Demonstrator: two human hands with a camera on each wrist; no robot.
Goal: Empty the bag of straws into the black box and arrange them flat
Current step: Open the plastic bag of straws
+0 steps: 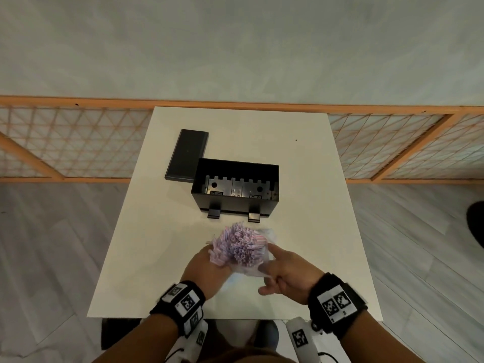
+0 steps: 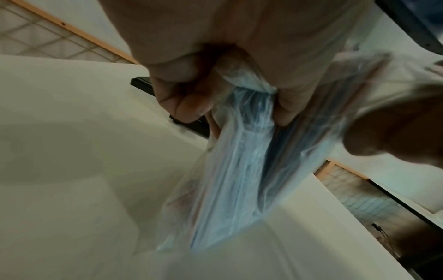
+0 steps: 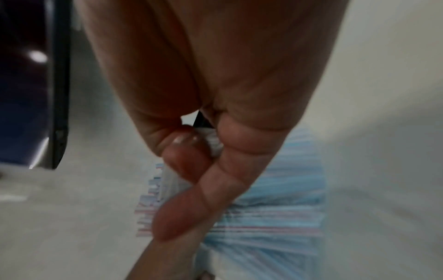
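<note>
A clear plastic bag (image 1: 251, 271) full of striped straws (image 1: 239, 247) is held above the near part of the white table (image 1: 314, 205), its open end facing the black box (image 1: 235, 189). My left hand (image 1: 207, 265) grips the bundle through the plastic; the left wrist view shows its fingers (image 2: 191, 102) curled round the bunched bag (image 2: 239, 170). My right hand (image 1: 285, 273) pinches the bag's edge, and its fingers (image 3: 182, 199) hold plastic beside the straws (image 3: 271, 212). The box stands open, with only its black inner fittings visible.
The box's black lid (image 1: 187, 155) lies flat on the table behind the box's left end. An orange lattice fence (image 1: 78, 142) runs behind the table. Grey wood floor surrounds it. A dark object (image 1: 475, 224) shows at the right edge.
</note>
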